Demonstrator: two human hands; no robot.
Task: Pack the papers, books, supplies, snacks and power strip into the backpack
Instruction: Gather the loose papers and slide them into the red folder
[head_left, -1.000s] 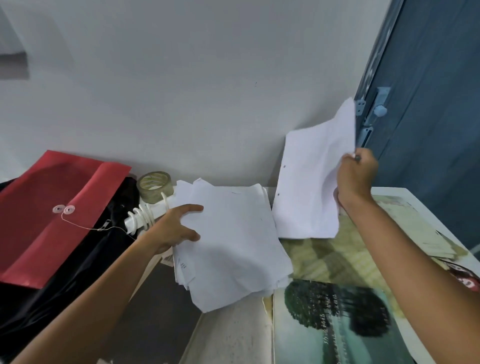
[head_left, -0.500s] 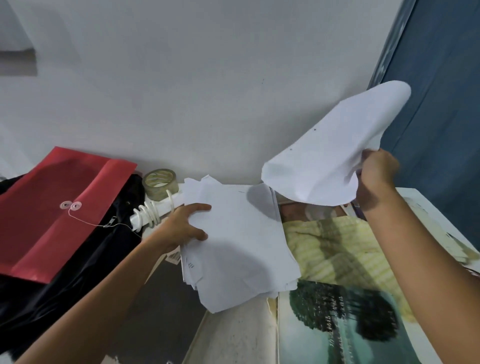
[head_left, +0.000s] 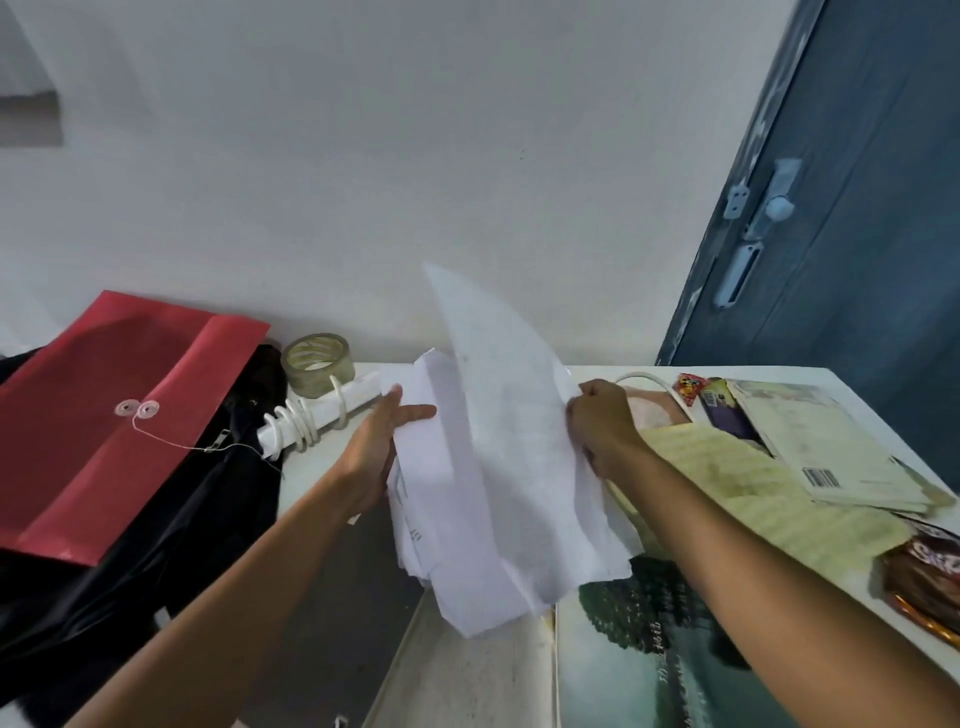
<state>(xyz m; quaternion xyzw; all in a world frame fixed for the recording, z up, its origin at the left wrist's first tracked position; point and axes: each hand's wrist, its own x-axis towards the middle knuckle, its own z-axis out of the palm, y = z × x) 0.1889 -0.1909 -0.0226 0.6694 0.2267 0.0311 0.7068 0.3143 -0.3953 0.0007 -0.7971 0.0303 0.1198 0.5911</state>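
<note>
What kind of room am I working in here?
Probably a home or dorm study corner: a white desk against a plain wall, strewn with books and loose papers, beside a dark blue door.

Single head-worn view, wide-angle, looking forward and down from close range over the table (head_left: 488, 670) edge toward the white wall (head_left: 363, 182) (door (head_left: 857, 208) at right); both forearms enter from the bottom corners. No second view overlaps.

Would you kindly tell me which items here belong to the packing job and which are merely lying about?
Job:
papers, held by left hand and right hand
books
tape roll
snack packet
power strip
black backpack
red envelope

Lying about:
blue door
</note>
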